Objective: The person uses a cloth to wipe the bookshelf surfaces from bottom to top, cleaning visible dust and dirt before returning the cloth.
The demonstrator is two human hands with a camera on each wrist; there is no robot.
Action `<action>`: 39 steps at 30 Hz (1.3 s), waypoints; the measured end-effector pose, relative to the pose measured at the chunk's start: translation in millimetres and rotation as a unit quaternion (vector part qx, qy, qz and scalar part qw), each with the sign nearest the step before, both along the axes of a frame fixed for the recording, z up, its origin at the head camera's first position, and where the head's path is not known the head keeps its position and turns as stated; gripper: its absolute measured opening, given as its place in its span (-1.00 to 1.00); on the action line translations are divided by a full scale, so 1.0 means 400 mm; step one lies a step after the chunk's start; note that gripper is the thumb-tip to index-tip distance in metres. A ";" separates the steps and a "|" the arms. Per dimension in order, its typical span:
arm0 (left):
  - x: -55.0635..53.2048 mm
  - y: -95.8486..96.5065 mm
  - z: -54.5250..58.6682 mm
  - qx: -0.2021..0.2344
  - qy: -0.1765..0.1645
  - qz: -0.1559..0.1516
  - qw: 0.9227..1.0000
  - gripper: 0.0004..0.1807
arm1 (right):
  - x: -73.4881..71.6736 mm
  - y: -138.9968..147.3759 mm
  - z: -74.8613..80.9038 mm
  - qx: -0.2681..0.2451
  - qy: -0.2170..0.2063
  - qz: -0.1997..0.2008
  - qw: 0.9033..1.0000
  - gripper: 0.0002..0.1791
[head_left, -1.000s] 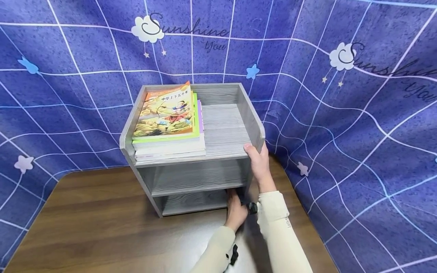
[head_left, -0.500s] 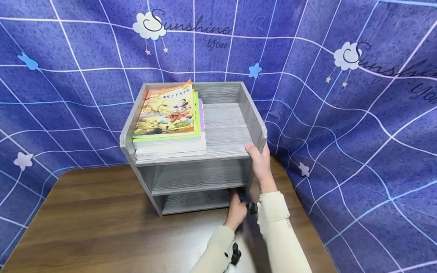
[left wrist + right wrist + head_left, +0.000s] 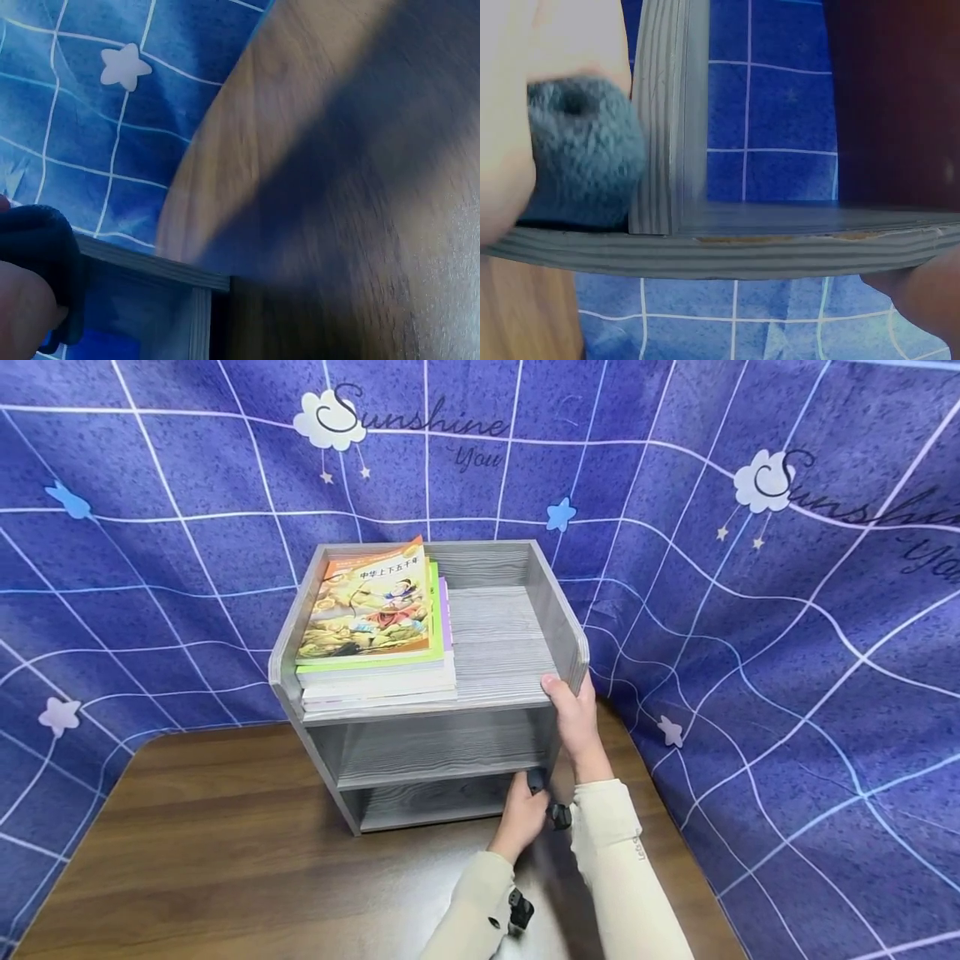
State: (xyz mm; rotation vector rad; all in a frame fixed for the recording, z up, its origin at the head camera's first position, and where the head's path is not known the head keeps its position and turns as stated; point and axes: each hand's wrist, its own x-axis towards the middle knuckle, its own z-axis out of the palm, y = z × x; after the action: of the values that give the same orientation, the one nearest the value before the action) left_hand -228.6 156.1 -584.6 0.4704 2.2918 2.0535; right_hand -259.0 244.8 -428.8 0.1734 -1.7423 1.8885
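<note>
A grey wood-grain shelf unit (image 3: 450,771) stands on the table, with three levels. My left hand (image 3: 520,814) is low at the right front of the unit, by the front edge of the middle board. It holds a dark fuzzy cloth (image 3: 536,779), bunched round and touching the grey board (image 3: 654,150) in the right wrist view. The left thumb (image 3: 26,311) lies over the cloth in the left wrist view. My right hand (image 3: 579,727) grips the front of the right side panel (image 3: 558,614), thumb on the inside; its other fingers are mostly hidden behind the panel.
A stack of books (image 3: 375,610) lies on the left of the top level, an orange picture cover uppermost. The brown wooden table (image 3: 217,827) extends left and forward. Blue patterned curtain (image 3: 750,635) hangs close behind and at the right.
My left hand has drawn slightly forward and up from inside the bottom compartment, and the dark cloth shows more. The right hand keeps its grip on the side panel.
</note>
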 end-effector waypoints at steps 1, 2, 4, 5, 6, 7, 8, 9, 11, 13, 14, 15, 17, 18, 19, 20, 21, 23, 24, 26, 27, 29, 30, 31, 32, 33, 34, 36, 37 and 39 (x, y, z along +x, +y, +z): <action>-0.003 -0.004 0.000 -0.011 0.000 -0.004 1.000 -0.61 | 0.000 0.001 0.000 0.002 0.002 -0.001 1.000 -0.30; -0.008 -0.008 -0.002 -0.025 0.004 -0.008 1.000 -0.62 | -0.001 0.002 0.001 0.002 0.003 -0.001 1.000 -0.31; -0.017 -0.021 -0.005 -0.052 0.014 -0.018 0.998 -0.64 | -0.003 0.002 0.003 0.001 0.005 -0.001 1.000 -0.33; -0.022 -0.029 -0.006 -0.068 0.022 -0.024 0.997 -0.65 | -0.004 0.002 0.004 0.000 0.006 -0.001 1.000 -0.34; -0.027 -0.039 -0.006 -0.090 0.032 -0.027 0.995 -0.65 | -0.005 0.001 0.005 -0.002 0.006 -0.002 1.000 -0.36; -0.032 -0.048 -0.006 -0.114 0.049 -0.029 0.992 -0.65 | -0.005 0.001 0.006 -0.002 0.006 -0.002 1.000 -0.37; -0.037 -0.057 -0.005 -0.138 0.064 -0.032 0.988 -0.65 | -0.006 0.000 0.007 -0.003 0.006 -0.002 1.000 -0.37; -0.040 -0.066 -0.004 -0.162 0.081 -0.035 0.983 -0.66 | -0.007 0.000 0.008 -0.001 0.008 -0.003 1.000 -0.38; -0.046 -0.078 -0.004 -0.213 0.119 -0.033 0.969 -0.61 | -0.008 -0.001 0.010 0.001 0.009 -0.006 1.000 -0.38; -0.050 -0.080 -0.012 -0.254 0.149 -0.025 0.955 -0.51 | -0.007 -0.001 0.012 0.003 0.010 -0.008 1.000 -0.37; -0.050 -0.077 -0.019 -0.265 0.152 -0.019 0.952 -0.46 | -0.006 -0.001 0.013 0.004 0.009 -0.008 1.000 -0.37; -0.051 -0.070 -0.032 -0.271 0.149 -0.012 0.951 -0.40 | -0.006 -0.001 0.014 0.005 0.009 -0.008 1.000 -0.36; -0.051 -0.047 -0.066 -0.256 0.124 0.004 0.959 -0.27 | -0.005 0.001 0.016 0.008 0.008 -0.008 1.000 -0.35; -0.050 -0.034 -0.083 -0.241 0.113 0.012 0.964 -0.23 | -0.005 0.002 0.016 0.009 0.007 -0.007 1.000 -0.35; -0.049 -0.021 -0.098 -0.223 0.100 0.021 0.970 -0.20 | -0.004 0.004 0.017 0.011 0.007 -0.007 1.000 -0.35; -0.047 -0.009 -0.110 -0.200 0.083 0.027 0.976 -0.17 | -0.004 0.005 0.016 0.012 0.008 -0.007 1.000 -0.35; -0.045 0.002 -0.121 -0.178 0.073 0.032 0.981 -0.15 | -0.004 0.007 0.017 0.013 0.008 -0.006 1.000 -0.35; -0.041 0.016 -0.129 -0.152 0.060 0.040 0.986 -0.15 | -0.002 0.009 0.015 0.011 0.007 -0.006 1.000 -0.34; -0.039 0.018 -0.128 -0.143 0.053 0.038 0.988 -0.18 | -0.001 0.009 0.014 0.008 0.005 -0.008 1.000 -0.35; -0.035 0.020 -0.129 -0.123 0.033 0.029 0.991 -0.27 | 0.002 0.008 0.013 0.002 0.001 -0.009 1.000 -0.35; -0.034 0.021 -0.129 -0.112 0.023 0.023 0.993 -0.29 | 0.004 0.008 0.013 -0.002 0.000 -0.010 1.000 -0.35; -0.034 0.022 -0.129 -0.089 0.003 0.013 0.996 -0.29 | 0.006 0.007 0.012 -0.009 -0.003 -0.010 1.000 -0.36; -0.033 0.022 -0.128 -0.074 -0.006 0.008 0.997 -0.27 | 0.007 0.006 0.012 -0.012 -0.004 -0.009 1.000 -0.36; -0.034 0.023 -0.128 -0.057 -0.016 0.005 0.998 -0.24 | 0.008 0.006 0.011 -0.014 -0.004 -0.009 1.000 -0.36; -0.034 0.023 -0.127 -0.041 -0.027 0.003 0.999 -0.21 | 0.007 0.005 0.010 -0.017 -0.005 -0.008 1.000 -0.36; -0.033 0.023 -0.124 -0.027 -0.035 0.003 0.999 -0.14 | 0.008 0.004 0.010 -0.019 -0.003 -0.007 1.000 -0.36; -0.032 0.024 -0.122 -0.018 -0.041 0.004 0.999 -0.13 | 0.007 0.003 0.010 -0.021 -0.003 -0.005 1.000 -0.36; -0.032 0.023 -0.117 0.003 -0.053 0.008 0.999 -0.09 | 0.005 0.001 0.008 -0.019 -0.004 -0.005 1.000 -0.37; -0.030 0.022 -0.114 0.010 -0.060 0.011 0.998 -0.09 | 0.004 0.001 0.007 -0.019 -0.003 -0.005 1.000 -0.37; -0.029 0.021 -0.108 0.024 -0.067 0.012 0.997 -0.08 | 0.003 0.000 0.004 -0.021 -0.002 -0.004 1.000 -0.39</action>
State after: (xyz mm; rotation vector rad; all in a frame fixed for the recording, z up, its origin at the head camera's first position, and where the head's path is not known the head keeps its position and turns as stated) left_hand -240.3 164.6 -627.9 0.2967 2.1867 2.0867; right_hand -258.0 244.8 -427.0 0.1483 -1.7029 1.9190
